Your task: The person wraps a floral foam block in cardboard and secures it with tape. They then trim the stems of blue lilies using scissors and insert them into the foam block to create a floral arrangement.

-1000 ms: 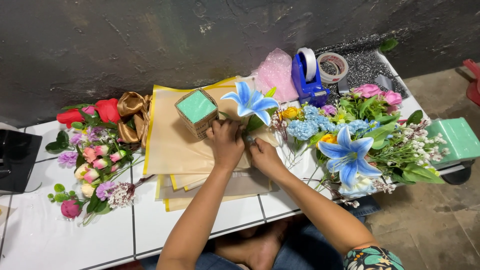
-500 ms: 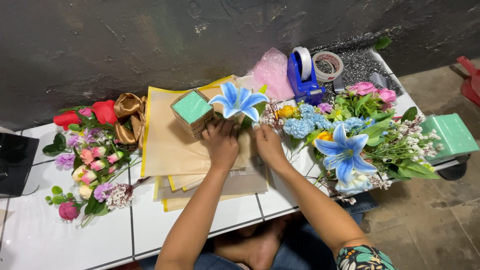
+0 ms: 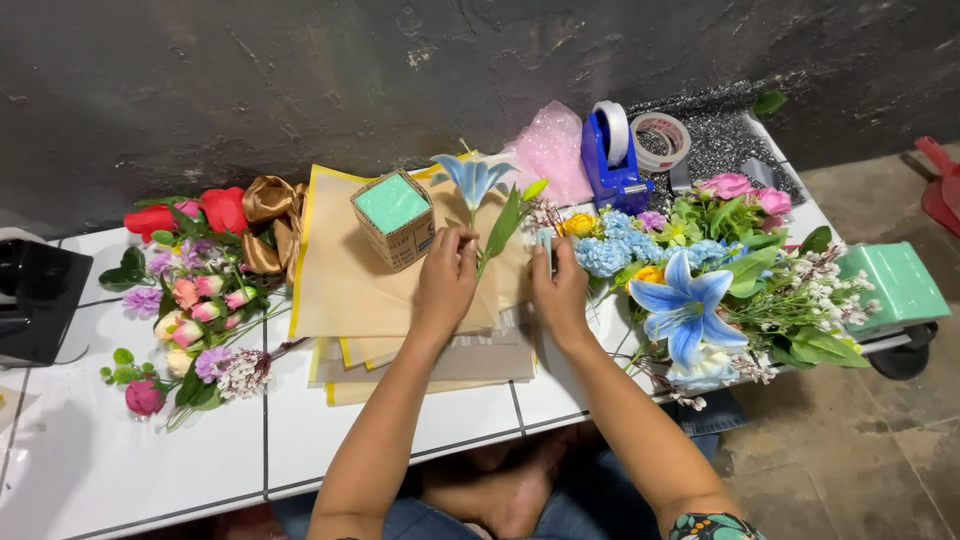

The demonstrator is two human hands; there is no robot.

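We see a makeshift floral craft corner: a white tiled table (image 3: 150, 470) against a rough dark wall (image 3: 300, 70), heaped with artificial flowers (image 3: 700, 280), wrapping paper sheets (image 3: 350, 290) and a tape dispenser (image 3: 612, 160).

Blue lily (image 3: 473, 180), green-topped brown box (image 3: 394, 218), tan paper sheets (image 3: 345, 290), white tiled table (image 3: 150, 470), blue tape dispenser (image 3: 612, 165).

**Camera set-up: one head-worn view**

Single view, worn on the person's head, looking steeply down and forward over a white tiled bench (image 3: 150, 470) toward a dark wall (image 3: 300, 80) behind it. Close range: both forearms enter from the bottom edge, the left hand (image 3: 447, 283) and right hand (image 3: 560, 295) near centre. Bare floor (image 3: 860, 440) shows at lower right. No second view shares the scene.
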